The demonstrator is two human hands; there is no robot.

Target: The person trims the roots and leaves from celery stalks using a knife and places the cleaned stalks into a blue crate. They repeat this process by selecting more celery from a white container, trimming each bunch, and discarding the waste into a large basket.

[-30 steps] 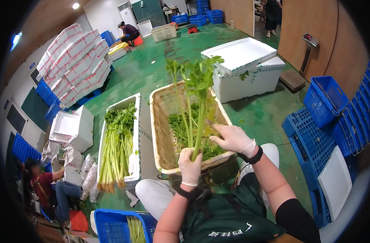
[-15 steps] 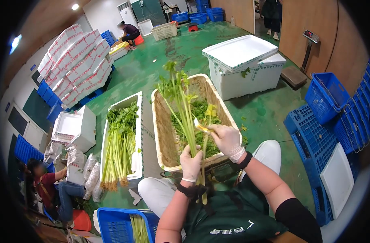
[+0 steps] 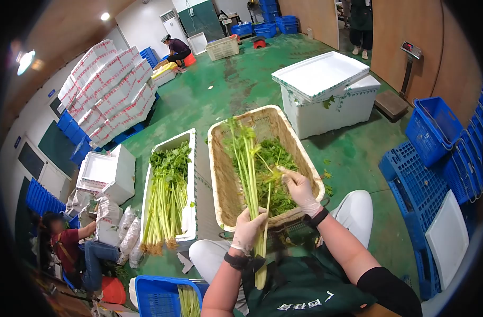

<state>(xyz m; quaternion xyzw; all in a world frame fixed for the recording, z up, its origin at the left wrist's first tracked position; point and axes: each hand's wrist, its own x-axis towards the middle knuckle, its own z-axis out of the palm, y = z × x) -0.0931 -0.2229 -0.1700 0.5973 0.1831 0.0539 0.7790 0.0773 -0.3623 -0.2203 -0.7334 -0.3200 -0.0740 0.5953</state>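
Note:
In a thin white glove, my left hand (image 3: 249, 229) is wrapped round the lower stalks of a celery bunch (image 3: 247, 169), which leans over a dirty cream crate (image 3: 217, 182). My right hand (image 3: 297, 187), also gloved, has its fingers pinched together at yellowish leaves beside the bunch; what lies between the fingertips is too small to make out. Loose green leaves (image 3: 276, 153) fill the crate's bottom. Left of it, a white foam box (image 3: 191, 158) holds many celery stalks (image 3: 167, 198) with roots toward me.
A blue basket (image 3: 151, 293) with pale stalks stands at bottom left. Foam boxes (image 3: 326, 108) stand beyond the crate, a platform scale (image 3: 392, 104) behind them. Blue pallets (image 3: 410, 195) lie right. One person (image 3: 67, 243) sits at left, another (image 3: 177, 47) at the back; someone stands in the doorway.
The celery tops have dipped lower over the crate. My right hand has moved slightly down, and the white and yellow piece near its fingers no longer shows. The whole view has shifted slightly.

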